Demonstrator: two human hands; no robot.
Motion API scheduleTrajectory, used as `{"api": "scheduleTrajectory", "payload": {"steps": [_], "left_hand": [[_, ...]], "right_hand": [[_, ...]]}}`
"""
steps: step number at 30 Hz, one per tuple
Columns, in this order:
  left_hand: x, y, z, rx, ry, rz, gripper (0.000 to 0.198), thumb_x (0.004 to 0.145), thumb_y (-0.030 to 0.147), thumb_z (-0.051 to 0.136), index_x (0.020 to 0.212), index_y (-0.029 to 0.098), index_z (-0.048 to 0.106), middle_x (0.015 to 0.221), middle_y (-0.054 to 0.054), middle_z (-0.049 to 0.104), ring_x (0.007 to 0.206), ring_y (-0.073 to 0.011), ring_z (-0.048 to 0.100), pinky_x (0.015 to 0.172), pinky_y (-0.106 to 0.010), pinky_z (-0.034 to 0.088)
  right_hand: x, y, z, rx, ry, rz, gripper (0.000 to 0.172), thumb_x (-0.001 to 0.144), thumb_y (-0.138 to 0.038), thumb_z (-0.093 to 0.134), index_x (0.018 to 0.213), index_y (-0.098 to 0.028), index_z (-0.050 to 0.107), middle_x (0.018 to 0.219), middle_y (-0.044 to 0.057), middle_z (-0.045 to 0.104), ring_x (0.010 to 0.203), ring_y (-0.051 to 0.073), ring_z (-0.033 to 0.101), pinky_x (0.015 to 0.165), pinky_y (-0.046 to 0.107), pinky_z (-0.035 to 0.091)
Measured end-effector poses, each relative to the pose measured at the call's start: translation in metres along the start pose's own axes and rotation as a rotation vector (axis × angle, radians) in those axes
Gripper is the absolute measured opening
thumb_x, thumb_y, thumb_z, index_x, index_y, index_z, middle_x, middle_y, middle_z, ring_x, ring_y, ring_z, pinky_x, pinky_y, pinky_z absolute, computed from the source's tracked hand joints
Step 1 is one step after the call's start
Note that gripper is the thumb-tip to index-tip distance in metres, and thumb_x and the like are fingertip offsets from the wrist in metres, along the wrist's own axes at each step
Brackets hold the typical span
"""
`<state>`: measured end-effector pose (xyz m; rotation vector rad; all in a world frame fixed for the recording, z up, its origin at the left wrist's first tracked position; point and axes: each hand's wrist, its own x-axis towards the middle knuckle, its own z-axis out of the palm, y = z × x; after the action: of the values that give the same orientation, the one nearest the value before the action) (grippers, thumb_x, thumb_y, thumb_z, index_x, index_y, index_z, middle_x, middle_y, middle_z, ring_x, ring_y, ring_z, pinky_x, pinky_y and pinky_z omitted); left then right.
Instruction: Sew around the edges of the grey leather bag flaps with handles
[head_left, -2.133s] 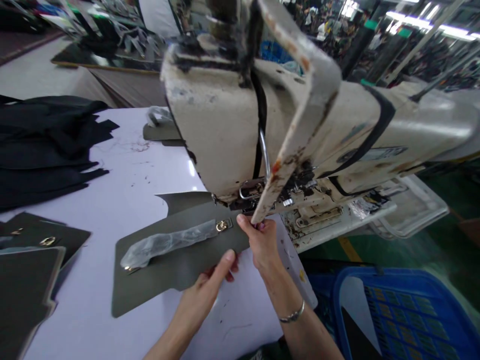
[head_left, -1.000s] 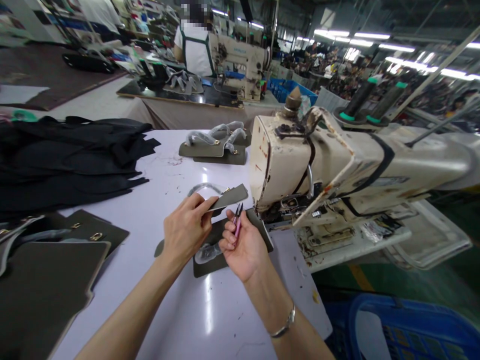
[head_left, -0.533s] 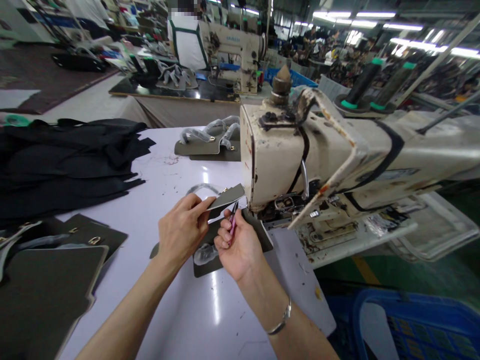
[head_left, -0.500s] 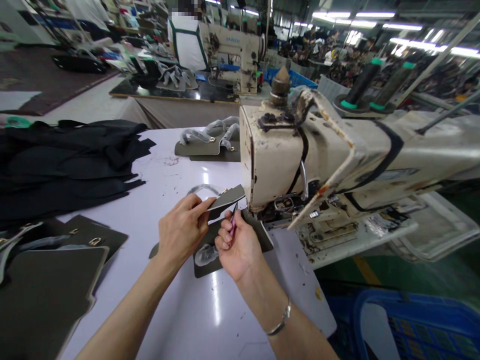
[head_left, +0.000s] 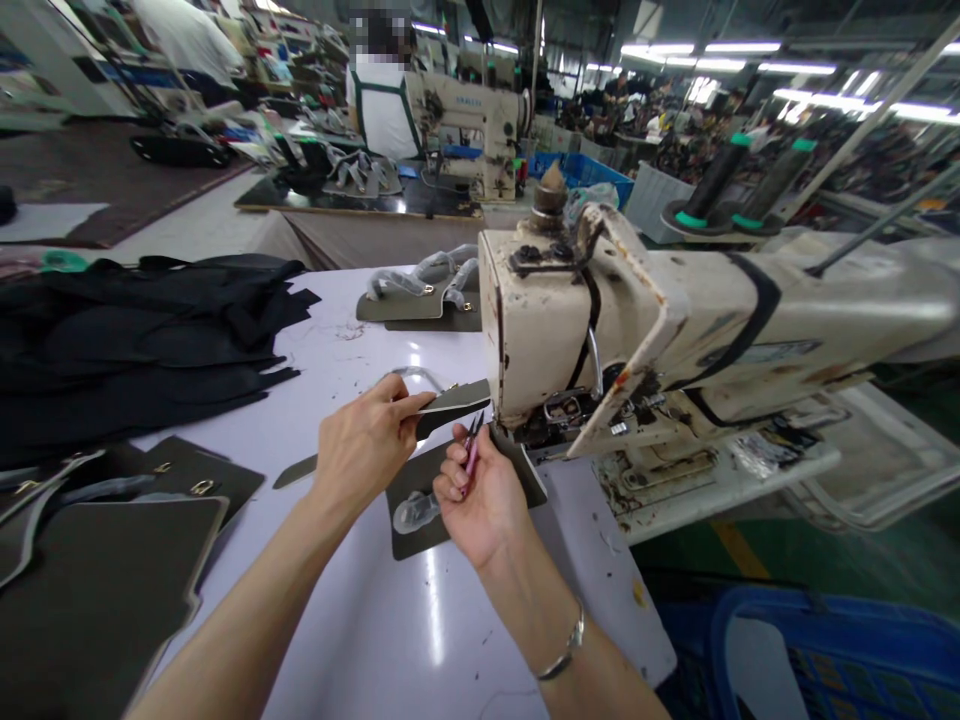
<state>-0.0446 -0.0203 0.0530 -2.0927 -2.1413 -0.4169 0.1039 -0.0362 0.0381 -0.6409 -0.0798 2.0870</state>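
My left hand (head_left: 366, 445) pinches the folded-up edge of an olive-grey leather panel (head_left: 459, 394), lifting it off the white table (head_left: 352, 620). Under that raised edge my right hand (head_left: 480, 495) grips small pink thread snips (head_left: 472, 448), blades pointing up at the panel. The panel's lower part (head_left: 420, 505) lies flat on the table with a plastic-wrapped handle on it. Both hands work just left of the cream sewing machine head (head_left: 555, 330).
Black fabric pieces (head_left: 135, 330) are piled at the left; more grey panels (head_left: 112, 560) lie at the near left. Finished panels with wrapped handles (head_left: 420, 290) sit behind. A blue crate (head_left: 825, 650) stands at the lower right. A person works at another machine (head_left: 465, 110) far back.
Two seconds ago both hands held the panel flat under the machine's foot. Since then the panel has come out and its edge is folded up, and my right hand holds the snips against it.
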Motion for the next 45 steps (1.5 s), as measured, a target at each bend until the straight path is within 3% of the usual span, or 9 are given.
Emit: {"api": "scheduleTrajectory", "payload": {"steps": [9,15,20,23,27,30,34,42,45], "left_hand": [[0.053,-0.007,-0.008,0.042,0.194,-0.023,0.037,0.102,0.026,0.042,0.117,0.029,0.075,0.105,-0.010,0.068,0.087,-0.0272,0.063,0.062,-0.035,0.038],[0.109,0.007,-0.016,-0.080,0.257,0.113,0.059,0.095,0.017,0.053,0.153,0.024,0.046,0.157,-0.015,0.044,0.135,-0.0355,0.049,0.101,-0.045,0.045],[0.020,0.040,0.005,-0.307,0.213,0.097,0.028,0.102,0.029,0.047,0.113,0.019,0.071,0.105,-0.010,0.071,0.090,-0.0239,0.067,0.076,-0.033,0.048],[-0.062,0.067,0.028,-0.580,0.171,0.339,0.018,0.100,0.026,0.054,0.093,0.020,0.069,0.078,-0.005,0.065,0.071,-0.0175,0.060,0.068,-0.030,0.045],[-0.132,0.105,0.067,-0.899,-0.174,0.393,0.024,0.102,0.028,0.048,0.085,0.021,0.064,0.076,-0.006,0.062,0.071,-0.0184,0.058,0.065,-0.031,0.044],[-0.143,0.123,0.096,-1.170,-0.367,0.073,0.035,0.101,0.051,0.047,0.085,0.022,0.060,0.074,-0.005,0.059,0.067,-0.0191,0.055,0.063,-0.032,0.045],[-0.136,0.127,0.113,-1.382,-0.262,-0.236,0.060,0.097,0.073,0.023,0.074,0.024,0.049,0.068,-0.006,0.053,0.065,-0.0212,0.051,0.066,-0.036,0.047],[-0.124,0.110,0.123,-1.184,-0.047,-0.350,0.059,0.090,0.076,0.042,0.064,0.025,0.054,0.067,-0.008,0.063,0.068,-0.0231,0.060,0.075,-0.037,0.051],[-0.120,0.111,0.130,-1.150,0.041,-0.402,0.062,0.084,0.080,0.044,0.059,0.024,0.053,0.062,-0.007,0.061,0.065,-0.0226,0.059,0.075,-0.038,0.051]], "right_hand": [[-0.011,0.006,-0.004,0.081,0.014,0.042,0.028,0.103,-0.039,0.054,0.093,-0.015,0.065,0.066,-0.005,0.043,0.045,0.004,0.022,0.042,0.016,0.019],[-0.041,0.002,-0.015,-0.211,-0.082,0.029,0.041,0.091,-0.053,0.067,0.101,-0.013,0.072,0.070,-0.003,0.051,0.046,0.003,0.022,0.046,0.020,0.015],[-0.068,-0.030,-0.047,-0.851,0.162,-0.480,0.031,0.085,-0.046,0.075,0.094,-0.017,0.074,0.074,-0.001,0.058,0.056,0.008,0.036,0.053,0.023,0.027],[-0.073,-0.051,-0.067,-1.284,0.349,-0.802,0.024,0.087,-0.043,0.072,0.091,-0.019,0.074,0.085,0.004,0.068,0.067,0.014,0.051,0.066,0.027,0.040],[-0.063,-0.062,-0.077,-1.582,0.376,-0.767,0.023,0.088,-0.043,0.071,0.095,-0.021,0.076,0.089,0.007,0.075,0.081,0.020,0.066,0.076,0.029,0.045],[-0.053,-0.057,-0.078,-1.517,0.253,-0.623,0.022,0.090,-0.039,0.067,0.095,-0.020,0.077,0.082,0.004,0.074,0.072,0.017,0.064,0.070,0.027,0.044],[-0.046,-0.048,-0.081,-1.141,0.183,-0.493,0.030,0.086,-0.044,0.069,0.091,-0.014,0.075,0.074,0.002,0.068,0.063,0.013,0.055,0.060,0.025,0.041],[-0.048,-0.059,-0.088,-0.837,0.209,-0.330,0.053,0.075,-0.060,0.077,0.061,-0.019,0.047,0.051,-0.010,0.026,0.049,0.005,0.015,0.047,0.024,0.012],[-0.048,-0.063,-0.085,-0.810,0.177,-0.273,0.048,0.066,-0.058,0.083,0.065,-0.016,0.061,0.051,-0.010,0.028,0.048,0.004,0.015,0.047,0.025,0.011]]}}
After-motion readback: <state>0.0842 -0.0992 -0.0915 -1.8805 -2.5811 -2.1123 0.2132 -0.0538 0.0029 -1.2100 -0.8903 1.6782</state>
